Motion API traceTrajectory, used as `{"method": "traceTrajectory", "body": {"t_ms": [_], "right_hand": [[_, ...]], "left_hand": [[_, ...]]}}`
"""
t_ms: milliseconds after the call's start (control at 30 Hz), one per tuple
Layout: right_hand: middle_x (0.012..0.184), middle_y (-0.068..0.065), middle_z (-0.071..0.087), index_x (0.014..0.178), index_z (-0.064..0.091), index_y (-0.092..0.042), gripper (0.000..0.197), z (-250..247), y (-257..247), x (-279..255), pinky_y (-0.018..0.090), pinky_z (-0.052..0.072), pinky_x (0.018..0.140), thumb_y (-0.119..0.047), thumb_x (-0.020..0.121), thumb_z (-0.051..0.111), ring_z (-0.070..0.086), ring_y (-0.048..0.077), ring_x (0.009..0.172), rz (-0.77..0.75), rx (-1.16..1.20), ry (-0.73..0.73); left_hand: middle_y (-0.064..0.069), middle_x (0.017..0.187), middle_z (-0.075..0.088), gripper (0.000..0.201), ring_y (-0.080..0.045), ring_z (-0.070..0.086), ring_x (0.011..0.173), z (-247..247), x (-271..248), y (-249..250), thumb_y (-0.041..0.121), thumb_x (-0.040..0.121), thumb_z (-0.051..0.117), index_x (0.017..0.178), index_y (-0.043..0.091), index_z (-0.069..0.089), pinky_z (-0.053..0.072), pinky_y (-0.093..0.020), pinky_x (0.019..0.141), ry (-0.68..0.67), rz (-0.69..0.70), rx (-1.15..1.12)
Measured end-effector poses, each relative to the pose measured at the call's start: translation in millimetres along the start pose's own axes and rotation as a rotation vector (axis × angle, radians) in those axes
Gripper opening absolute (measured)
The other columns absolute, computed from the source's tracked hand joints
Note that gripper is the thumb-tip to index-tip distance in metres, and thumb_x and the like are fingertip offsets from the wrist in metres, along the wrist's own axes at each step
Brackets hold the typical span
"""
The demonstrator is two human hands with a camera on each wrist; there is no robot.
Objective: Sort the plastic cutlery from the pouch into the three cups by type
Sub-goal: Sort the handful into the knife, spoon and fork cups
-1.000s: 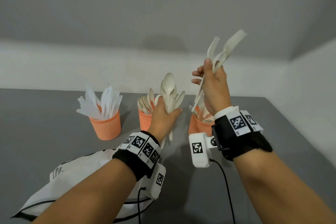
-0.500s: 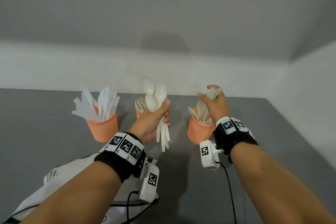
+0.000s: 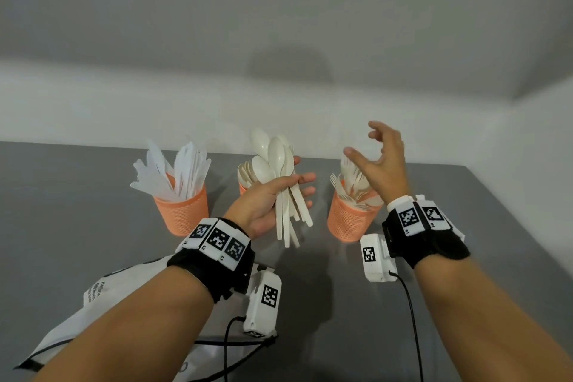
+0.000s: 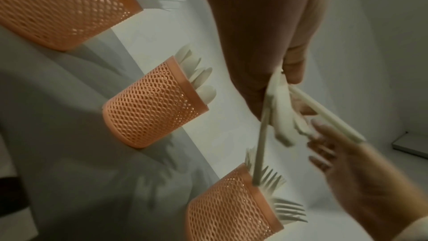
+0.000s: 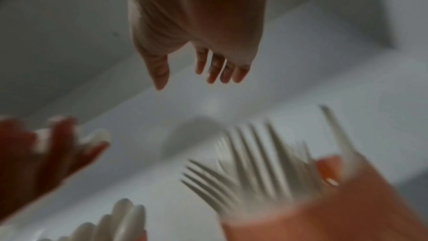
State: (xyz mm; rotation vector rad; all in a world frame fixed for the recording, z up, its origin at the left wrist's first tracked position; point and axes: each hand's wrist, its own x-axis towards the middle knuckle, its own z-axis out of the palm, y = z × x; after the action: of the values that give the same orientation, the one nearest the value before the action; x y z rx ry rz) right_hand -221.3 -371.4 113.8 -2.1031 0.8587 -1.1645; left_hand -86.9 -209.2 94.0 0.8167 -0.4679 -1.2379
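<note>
Three cups point(image 3: 183, 211), two hands point(image 3: 266, 198)

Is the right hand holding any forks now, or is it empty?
Empty. The right hand hovers open above the fork cup, fingers spread, with nothing between them; the forks stand in the cup.

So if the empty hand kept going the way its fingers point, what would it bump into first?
Probably nothing close. The right hand hangs open above the fork cup, with its fingers pointing up and toward the left hand's spoons. Those come first if anything, though depth is unclear.
</note>
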Motion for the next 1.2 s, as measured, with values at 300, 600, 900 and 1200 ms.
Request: {"method": "traceTrajectory", "body": {"t_ms": [300, 600, 900, 1200], "right_hand": [[0.069, 0.002, 0.059, 0.101, 0.061, -0.005, 0.029, 26.7, -65.0, -36.5, 0.026, 0.050, 0.067, -0.012, 0.076, 0.073, 0.055, 0.011, 0.060, -0.033, -0.047, -0.706], [0.068, -0.004, 0.052, 0.106, 0.051, -0.010, 0.027, 39.0, -65.4, -53.9, 0.028, 0.044, 0.068, -0.026, 0.086, 0.060, 0.052, 0.011, 0.065, -0.001, -0.170, -0.626], [0.065, -0.002, 0.047, 0.083, 0.041, -0.011, 0.012, 40.6, -64.7, -55.2, 0.030, 0.037, 0.061, -0.017, 0.090, 0.049, 0.048, 0.019, 0.064, 0.049, -0.241, -0.558], [0.077, 0.009, 0.053, 0.093, 0.040, -0.011, 0.005, 6.2, -59.0, -28.2, 0.032, 0.038, 0.062, -0.007, 0.091, 0.042, 0.049, 0.027, 0.069, -0.003, -0.211, -0.237]], "left_hand": [[-0.010, 0.090, 0.073, 0.022, -0.021, 0.071, 0.085, 5.9, -2.3, -0.7, 0.012, 0.093, 0.043, 0.107, 0.006, 0.060, 0.057, -0.037, 0.080, -0.058, -0.083, -0.122], [-0.009, 0.078, 0.070, 0.025, -0.019, 0.070, 0.072, -2.9, -4.8, 0.2, 0.011, 0.076, 0.049, 0.096, 0.006, 0.064, 0.059, -0.030, 0.069, -0.049, -0.085, -0.136], [-0.017, 0.091, 0.064, 0.021, -0.022, 0.068, 0.078, 9.7, 2.1, -7.8, -0.002, 0.094, 0.038, 0.105, 0.000, 0.056, 0.059, -0.032, 0.068, 0.152, -0.001, -0.063], [-0.007, 0.080, 0.056, 0.012, -0.016, 0.059, 0.071, -0.3, 3.5, -5.8, 0.000, 0.095, 0.045, 0.097, 0.005, 0.055, 0.057, -0.025, 0.058, 0.295, 0.031, 0.079]]}}
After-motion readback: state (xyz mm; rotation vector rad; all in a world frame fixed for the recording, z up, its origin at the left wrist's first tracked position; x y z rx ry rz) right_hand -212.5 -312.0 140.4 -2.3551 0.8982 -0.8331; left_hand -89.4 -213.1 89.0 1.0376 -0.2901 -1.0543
